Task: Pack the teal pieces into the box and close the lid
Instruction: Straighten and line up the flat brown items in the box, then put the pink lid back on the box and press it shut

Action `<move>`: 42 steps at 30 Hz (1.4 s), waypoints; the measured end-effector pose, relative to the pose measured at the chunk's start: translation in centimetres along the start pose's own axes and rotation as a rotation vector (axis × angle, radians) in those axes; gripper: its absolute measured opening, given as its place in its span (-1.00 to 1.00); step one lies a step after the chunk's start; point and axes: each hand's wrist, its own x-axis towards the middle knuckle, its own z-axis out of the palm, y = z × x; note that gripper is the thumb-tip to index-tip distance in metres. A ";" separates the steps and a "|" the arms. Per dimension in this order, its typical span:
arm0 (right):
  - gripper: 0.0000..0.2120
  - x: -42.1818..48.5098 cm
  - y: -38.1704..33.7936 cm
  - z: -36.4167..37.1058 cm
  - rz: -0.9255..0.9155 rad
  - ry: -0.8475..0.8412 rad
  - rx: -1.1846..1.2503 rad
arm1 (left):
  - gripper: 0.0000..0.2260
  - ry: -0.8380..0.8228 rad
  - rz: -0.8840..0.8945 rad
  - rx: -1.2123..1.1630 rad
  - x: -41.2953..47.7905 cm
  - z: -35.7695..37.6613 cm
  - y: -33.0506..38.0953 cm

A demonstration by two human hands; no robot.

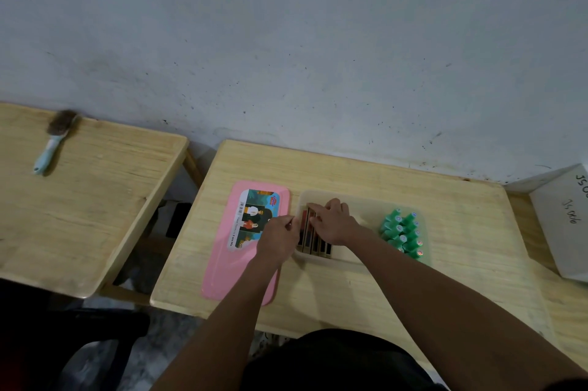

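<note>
A translucent plastic box [369, 199] stands open on the wooden table. Several teal pieces [402, 233] are packed upright in its right end. A row of dark flat packets [313, 242] stands on edge in its left end. My left hand [280, 236] grips the box's left wall by the outermost packet. My right hand [334, 220] lies over the packets with straight fingers pressing on their tops. The pink lid [235, 273], bearing a picture label, lies flat on the table just left of the box.
A second wooden table [95, 199] stands to the left across a gap, with a brush [55, 141] on it. A white carton [564, 225] sits at the right edge. A wall runs behind both tables.
</note>
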 end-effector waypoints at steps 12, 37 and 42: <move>-0.53 -4.6 2.8 1.6 -0.057 0.123 0.273 | -0.38 0.353 -0.479 0.282 -1.7 -2.3 -5.9; -0.81 -5.9 1.1 -0.4 -0.295 -0.056 0.421 | -0.74 0.659 0.006 0.079 -1.5 -7.7 1.8; -0.67 -6.2 -0.1 -3.0 -0.035 0.097 1.079 | -0.80 0.746 0.228 -0.275 -1.2 -8.6 6.8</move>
